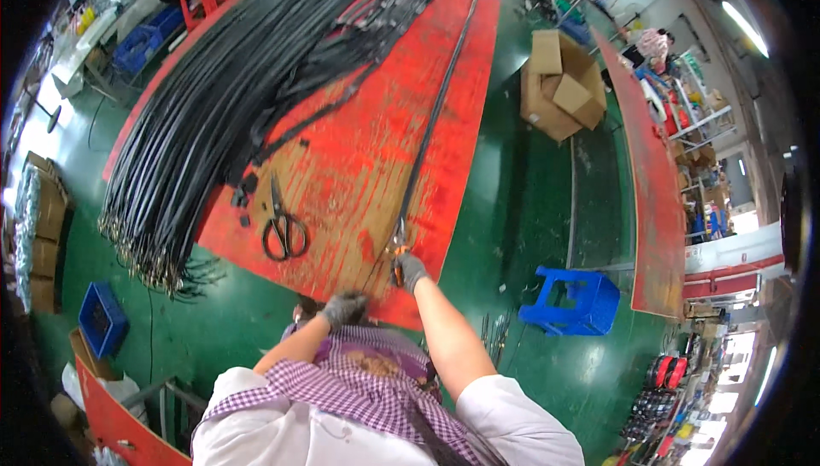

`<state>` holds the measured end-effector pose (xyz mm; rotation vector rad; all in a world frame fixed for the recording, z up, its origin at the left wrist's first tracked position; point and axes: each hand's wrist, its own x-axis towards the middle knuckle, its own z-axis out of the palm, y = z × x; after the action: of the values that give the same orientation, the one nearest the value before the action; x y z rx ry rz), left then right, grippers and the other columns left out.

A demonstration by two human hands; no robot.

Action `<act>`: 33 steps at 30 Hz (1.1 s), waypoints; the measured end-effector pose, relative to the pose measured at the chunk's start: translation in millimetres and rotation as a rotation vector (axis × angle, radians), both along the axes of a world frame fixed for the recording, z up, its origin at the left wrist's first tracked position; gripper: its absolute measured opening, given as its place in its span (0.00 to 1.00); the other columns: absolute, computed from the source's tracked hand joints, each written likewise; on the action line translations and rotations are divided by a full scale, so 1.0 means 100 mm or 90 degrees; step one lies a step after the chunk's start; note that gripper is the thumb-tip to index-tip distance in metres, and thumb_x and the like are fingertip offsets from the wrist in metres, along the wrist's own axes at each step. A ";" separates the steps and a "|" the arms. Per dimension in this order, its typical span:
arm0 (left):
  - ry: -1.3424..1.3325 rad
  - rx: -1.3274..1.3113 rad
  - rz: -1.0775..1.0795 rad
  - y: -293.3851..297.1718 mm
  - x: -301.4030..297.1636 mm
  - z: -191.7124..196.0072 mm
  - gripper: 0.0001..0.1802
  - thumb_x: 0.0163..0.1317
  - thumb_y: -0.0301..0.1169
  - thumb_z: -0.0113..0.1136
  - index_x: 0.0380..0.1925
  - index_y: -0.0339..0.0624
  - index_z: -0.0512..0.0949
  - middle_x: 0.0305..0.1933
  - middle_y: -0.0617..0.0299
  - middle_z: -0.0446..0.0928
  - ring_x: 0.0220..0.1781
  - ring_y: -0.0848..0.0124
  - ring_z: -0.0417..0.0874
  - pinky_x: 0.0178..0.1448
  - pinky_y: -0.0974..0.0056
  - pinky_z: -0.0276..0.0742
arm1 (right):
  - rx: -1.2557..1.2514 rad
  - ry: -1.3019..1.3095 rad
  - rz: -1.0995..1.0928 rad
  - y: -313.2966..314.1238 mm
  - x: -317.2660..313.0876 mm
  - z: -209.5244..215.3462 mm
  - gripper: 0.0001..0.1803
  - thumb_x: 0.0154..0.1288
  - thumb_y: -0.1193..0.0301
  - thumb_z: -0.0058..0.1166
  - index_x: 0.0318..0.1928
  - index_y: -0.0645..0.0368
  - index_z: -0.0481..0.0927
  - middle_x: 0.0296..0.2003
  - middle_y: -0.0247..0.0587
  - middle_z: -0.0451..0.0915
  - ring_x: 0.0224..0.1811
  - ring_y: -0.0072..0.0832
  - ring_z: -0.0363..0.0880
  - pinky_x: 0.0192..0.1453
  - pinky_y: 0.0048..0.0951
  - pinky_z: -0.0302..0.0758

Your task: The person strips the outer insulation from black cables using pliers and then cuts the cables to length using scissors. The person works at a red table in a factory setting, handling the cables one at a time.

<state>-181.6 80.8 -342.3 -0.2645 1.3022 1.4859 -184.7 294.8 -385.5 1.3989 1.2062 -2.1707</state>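
My right hand, in a grey glove, is closed around orange-handled pliers near the table's front right. The pliers' jaws are at the near end of a long black cable, which runs away along the red table. My left hand, also gloved, is at the table's front edge with its fingers curled; a thin dark line runs from the pliers toward it, but what it grips is too small to tell. Black-handled scissors lie left of the pliers, beside small black scraps.
A thick bundle of black cables covers the table's left side, its ends hanging over the edge. To the right stand a blue stool and an open cardboard box. A blue crate sits on the floor at the left.
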 end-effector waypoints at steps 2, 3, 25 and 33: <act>0.266 -0.083 -0.232 -0.15 0.05 -0.49 0.16 0.51 0.32 0.55 0.40 0.40 0.71 0.32 0.66 0.73 0.35 0.76 0.73 0.38 0.72 0.69 | 0.053 -0.020 0.006 -0.05 -0.11 0.04 0.11 0.51 0.62 0.42 0.17 0.50 0.67 0.11 0.33 0.66 0.10 0.30 0.65 0.13 0.34 0.64; 0.244 0.011 -0.301 -0.19 0.02 -0.34 0.17 0.51 0.37 0.54 0.40 0.41 0.71 0.34 0.62 0.74 0.37 0.70 0.74 0.40 0.68 0.69 | 0.062 -0.022 0.017 0.03 -0.06 0.02 0.11 0.51 0.62 0.42 0.16 0.50 0.66 0.11 0.33 0.66 0.10 0.30 0.64 0.13 0.33 0.64; 0.268 -0.551 -0.745 -2.92 -0.31 -0.98 0.24 0.45 0.40 0.49 0.44 0.44 0.70 0.50 0.51 0.66 0.52 0.58 0.67 0.52 0.58 0.63 | 0.205 -0.103 -0.057 -0.21 -0.10 0.25 0.09 0.50 0.62 0.45 0.19 0.52 0.67 0.13 0.33 0.66 0.11 0.28 0.65 0.13 0.32 0.65; 0.259 -0.631 -0.469 -3.00 -0.27 -0.75 0.22 0.46 0.38 0.49 0.43 0.43 0.70 0.50 0.49 0.66 0.52 0.57 0.67 0.52 0.58 0.65 | 0.155 -0.085 -0.055 -0.12 -0.14 0.26 0.03 0.45 0.70 0.42 0.22 0.54 0.68 0.15 0.36 0.67 0.14 0.32 0.68 0.15 0.36 0.67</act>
<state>-208.6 -218.9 -417.4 -0.0795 2.1034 0.1945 -198.8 282.9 -360.0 1.6924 1.4206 -2.0009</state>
